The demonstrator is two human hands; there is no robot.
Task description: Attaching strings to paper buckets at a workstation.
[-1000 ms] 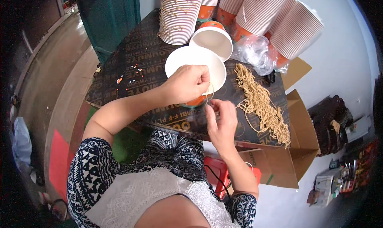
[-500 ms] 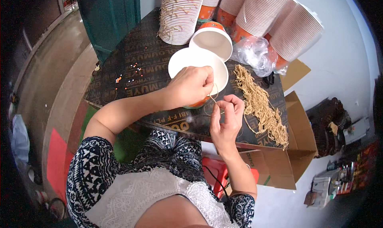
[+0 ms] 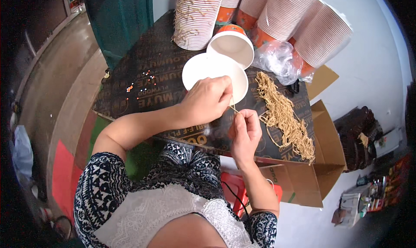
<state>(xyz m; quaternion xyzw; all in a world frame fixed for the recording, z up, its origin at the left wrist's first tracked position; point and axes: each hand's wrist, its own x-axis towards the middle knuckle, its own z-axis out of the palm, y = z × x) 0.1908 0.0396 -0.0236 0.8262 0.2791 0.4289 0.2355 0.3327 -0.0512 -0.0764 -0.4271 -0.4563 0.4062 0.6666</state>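
My left hand is closed around a white paper cup, its wide mouth facing up on the dark board. My right hand pinches a thin tan string that runs up to the cup's near rim, between the two hands. A pile of the same tan strings lies just right of my hands. A second white cup with an orange outside lies tilted behind the held cup.
Tall stacks of paper cups, some in clear plastic, stand at the board's far edge. Small coloured beads are scattered at left. An open cardboard box sits at the right, a red stool below.
The cup and my left hand have lifted slightly up and right. My right hand has moved right and closed its fingertips on the string near the rim.
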